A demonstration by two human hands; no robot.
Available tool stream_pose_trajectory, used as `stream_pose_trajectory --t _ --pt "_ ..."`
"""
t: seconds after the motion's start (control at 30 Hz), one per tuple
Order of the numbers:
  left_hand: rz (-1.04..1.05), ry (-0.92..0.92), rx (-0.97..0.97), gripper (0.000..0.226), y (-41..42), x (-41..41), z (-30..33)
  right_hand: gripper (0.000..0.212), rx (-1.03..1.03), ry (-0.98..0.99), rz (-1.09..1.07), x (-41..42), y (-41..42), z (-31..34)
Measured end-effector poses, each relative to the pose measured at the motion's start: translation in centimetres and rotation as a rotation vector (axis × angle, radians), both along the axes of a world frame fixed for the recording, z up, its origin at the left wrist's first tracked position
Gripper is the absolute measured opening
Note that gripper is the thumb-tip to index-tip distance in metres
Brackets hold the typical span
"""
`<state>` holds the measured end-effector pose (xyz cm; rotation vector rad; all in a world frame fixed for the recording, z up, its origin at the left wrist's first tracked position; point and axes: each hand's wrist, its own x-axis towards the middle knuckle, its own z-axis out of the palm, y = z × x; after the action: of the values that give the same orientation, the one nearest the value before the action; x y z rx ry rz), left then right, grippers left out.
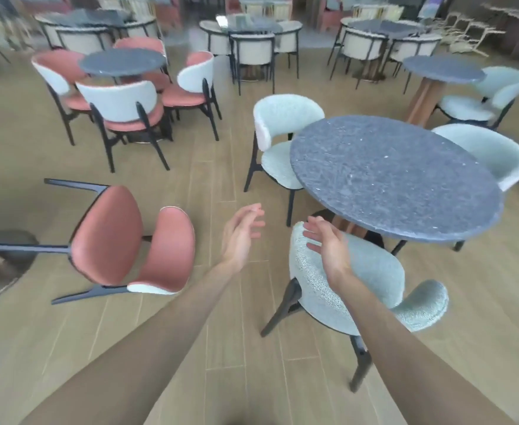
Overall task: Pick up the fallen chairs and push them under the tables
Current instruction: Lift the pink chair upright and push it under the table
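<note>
A pink chair (120, 243) with dark legs lies on its side on the wood floor at the left, its legs pointing left. A pale green chair (371, 280) stands upright in front of me, its seat partly under the round dark stone table (396, 176). My right hand (328, 246) hovers open over the top of that chair's backrest, fingers spread; contact is unclear. My left hand (241, 233) is open in the air between the two chairs, holding nothing.
Two more pale green chairs (279, 139) (491, 151) stand around the same table. A set of pink chairs (123, 108) surrounds a small round table (123, 61) at the back left. More tables and cream chairs (253, 50) fill the far room. Another table's base (3, 265) sits at the left edge.
</note>
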<state>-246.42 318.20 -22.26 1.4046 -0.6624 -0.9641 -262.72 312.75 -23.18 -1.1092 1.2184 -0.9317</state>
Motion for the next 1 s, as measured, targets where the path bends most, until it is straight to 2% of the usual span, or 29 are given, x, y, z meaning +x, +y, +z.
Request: stream_pose_trajectory --t 0.2,0.33,0.53,0.77,1.0 --pt "0.311 -0.010 0.027 0.031 7.6 10.5 0.8 0.040 0.006 0.015 0.293 11.5 2.3 -0.5" --pt "0.486 -0.039 0.037 0.026 12.5 16.3 0.0 0.038 0.037 0.030 0.450 19.6 5.1 -1.2" --pt "0.681 0.025 0.035 0.030 17.8 25.5 -2.2 0.032 0.026 0.049 0.626 31.1 6.7 -2.3" --pt "0.827 0.006 0.051 0.028 19.0 36.3 -2.5 0.035 -0.050 0.007 0.774 45.5 7.9 -1.1" --pt "0.945 -0.007 0.004 0.028 17.8 44.3 0.3 0.030 -0.072 0.007 0.959 55.8 9.0 0.3"
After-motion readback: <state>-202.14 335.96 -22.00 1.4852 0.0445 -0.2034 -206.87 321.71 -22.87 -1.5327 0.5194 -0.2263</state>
